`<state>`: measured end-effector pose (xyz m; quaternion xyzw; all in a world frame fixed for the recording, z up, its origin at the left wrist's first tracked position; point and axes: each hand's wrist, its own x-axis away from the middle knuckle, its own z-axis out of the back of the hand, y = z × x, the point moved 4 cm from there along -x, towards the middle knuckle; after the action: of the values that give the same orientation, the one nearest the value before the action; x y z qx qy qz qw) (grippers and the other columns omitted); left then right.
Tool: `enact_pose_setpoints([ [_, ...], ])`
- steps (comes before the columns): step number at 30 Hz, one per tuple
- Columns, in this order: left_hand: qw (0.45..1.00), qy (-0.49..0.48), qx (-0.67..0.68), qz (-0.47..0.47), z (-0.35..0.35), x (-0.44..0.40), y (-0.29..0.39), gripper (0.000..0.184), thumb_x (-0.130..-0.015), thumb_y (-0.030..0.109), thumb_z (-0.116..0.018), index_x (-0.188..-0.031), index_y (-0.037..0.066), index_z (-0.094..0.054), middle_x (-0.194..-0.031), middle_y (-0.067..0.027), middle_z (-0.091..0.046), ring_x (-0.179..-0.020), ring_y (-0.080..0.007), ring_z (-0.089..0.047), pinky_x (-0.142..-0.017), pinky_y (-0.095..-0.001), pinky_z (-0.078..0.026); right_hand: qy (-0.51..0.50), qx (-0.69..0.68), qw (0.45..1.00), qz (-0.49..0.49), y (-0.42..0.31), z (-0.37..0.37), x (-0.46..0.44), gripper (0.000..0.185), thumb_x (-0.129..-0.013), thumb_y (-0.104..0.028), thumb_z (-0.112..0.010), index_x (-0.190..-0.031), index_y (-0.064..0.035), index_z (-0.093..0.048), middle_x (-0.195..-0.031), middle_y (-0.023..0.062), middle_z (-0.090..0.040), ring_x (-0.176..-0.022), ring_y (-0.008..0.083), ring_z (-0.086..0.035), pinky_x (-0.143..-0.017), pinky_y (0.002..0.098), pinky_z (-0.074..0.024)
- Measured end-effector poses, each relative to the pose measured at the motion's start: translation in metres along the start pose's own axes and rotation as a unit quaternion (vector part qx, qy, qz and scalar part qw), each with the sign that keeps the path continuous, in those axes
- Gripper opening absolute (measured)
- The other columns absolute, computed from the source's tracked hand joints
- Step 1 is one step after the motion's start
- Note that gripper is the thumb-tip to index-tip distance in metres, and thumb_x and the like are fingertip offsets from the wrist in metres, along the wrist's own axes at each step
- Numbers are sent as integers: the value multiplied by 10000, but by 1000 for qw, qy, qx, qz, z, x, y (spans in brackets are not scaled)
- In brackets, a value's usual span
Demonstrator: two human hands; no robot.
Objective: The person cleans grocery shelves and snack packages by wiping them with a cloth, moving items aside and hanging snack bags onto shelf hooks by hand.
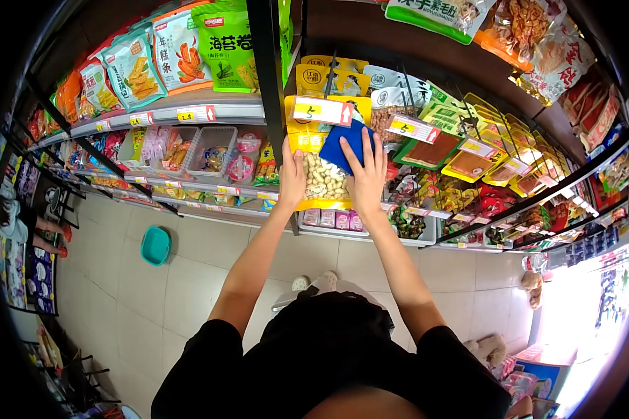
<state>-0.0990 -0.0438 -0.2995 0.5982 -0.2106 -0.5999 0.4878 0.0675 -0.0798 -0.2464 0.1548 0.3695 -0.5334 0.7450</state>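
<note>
A yellow snack bag point(326, 176) with a clear window hangs in front of me, and pale nuts that look like peanuts show through it. My left hand point(292, 174) is at the bag's left edge, fingers along its side, gripping it. A folded blue cloth point(344, 148) lies against the upper right of the bag. Under the spread fingers of my right hand point(365, 167), the cloth is held to the bag's front. Just above sits a price tag point(319, 110) marked 5, covering part of the bag's top.
More bags point(496, 150) hang on hooks to the right, behind price tags point(413, 128). Left of a black post point(267, 70) are shelves with snack bags point(134, 73) and a clear plastic bin point(212, 151). A teal basin point(156, 246) stands on the tiled floor. Someone's legs point(49, 234) show at far left.
</note>
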Motion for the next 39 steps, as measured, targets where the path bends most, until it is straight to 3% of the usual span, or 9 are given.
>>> enact_pose_setpoints([
  [7, 997, -57, -44, 40, 7, -6, -7, 462, -1033, 185, -341, -1473, 113, -225, -988, -304, -639, -904, -497, -607, -748, -524, -470, -45, -16, 999, -9, -11, -1, -22, 835, -688, 24, -636, -1424, -310, -428, -1534, 149, -248, -1352, 416, -283, -1100, 548, -252],
  [12, 998, -47, -32, 2, 0, -2, -3, 493, -1020, 141, -367, -1484, 110, -202, -902, -318, -630, -832, -500, -602, -677, -538, -452, 4, 25, 999, -21, -20, -14, -37, 596, -722, -4, -577, -1293, -166, -530, -1447, 94, -408, -1328, 374, -340, -1081, 542, -277],
  [16, 997, -59, -39, 10, 2, 1, 3, 507, -1018, 139, -371, -1490, 122, -188, -884, -317, -629, -812, -504, -599, -651, -547, -441, 9, 21, 1000, 4, -26, -9, -32, 717, -663, 38, -615, -1342, -163, -505, -1348, 109, -486, -1320, 360, -365, -1085, 512, -287],
  [18, 997, -65, -36, 21, 5, 1, 5, 505, -1020, 148, -366, -1491, 125, -187, -895, -316, -631, -812, -504, -599, -652, -547, -439, -28, -71, 997, 14, -27, -5, -29, 737, -650, 22, -647, -1345, -174, -503, -1357, 108, -476, -1312, 356, -378, -1072, 516, -295],
  [21, 998, -61, -29, 13, 2, 3, 9, 495, -1027, 179, -350, -1493, 129, -190, -919, -314, -634, -813, -500, -603, -653, -544, -438, 32, 16, 999, -16, -34, -4, -36, 757, -641, 4, -671, -1348, -208, -505, -1344, 113, -477, -1304, 369, -380, -1065, 516, -297],
  [26, 999, -48, -12, 3, 6, 2, 14, 477, -1034, 228, -316, -1490, 134, -212, -967, -308, -635, -819, -490, -616, -666, -531, -448, -4, 63, 998, 7, -53, -18, -34, 508, -854, -175, -523, -1350, -286, -498, -1387, 96, -451, -1276, 368, -391, -1052, 555, -296],
  [30, 999, -40, 14, 24, 7, 3, 9, 468, -1030, 222, -307, -1483, 129, -232, -960, -296, -639, -809, -477, -631, -671, -507, -466, -12, 100, 994, 49, -61, -12, -21, 519, -853, -179, -531, -1359, -288, -487, -1489, 67, -369, -1270, 362, -393, -1037, 544, -319],
  [36, 994, -38, 77, 68, 7, 5, 4, 470, -1041, 290, -287, -1473, 104, -286, -1211, -265, -585, -1074, -418, -598, -886, -442, -465, -43, 132, 989, 54, -63, -9, -17, 549, -856, -182, -530, -1389, -287, -454, -1504, 68, -348, -1286, 375, -373, -1035, 554, -318],
  [39, 986, -47, 122, 106, 12, 3, 6, 517, -1042, 375, -262, -1457, 73, -322, -1371, -230, -481, -1263, -364, -478, -1029, -404, -377, -50, 140, 987, 60, -68, -10, -15, 549, -857, -182, -531, -1393, -273, -453, -1503, 73, -348, -1290, 394, -368, -1035, 564, -314],
])
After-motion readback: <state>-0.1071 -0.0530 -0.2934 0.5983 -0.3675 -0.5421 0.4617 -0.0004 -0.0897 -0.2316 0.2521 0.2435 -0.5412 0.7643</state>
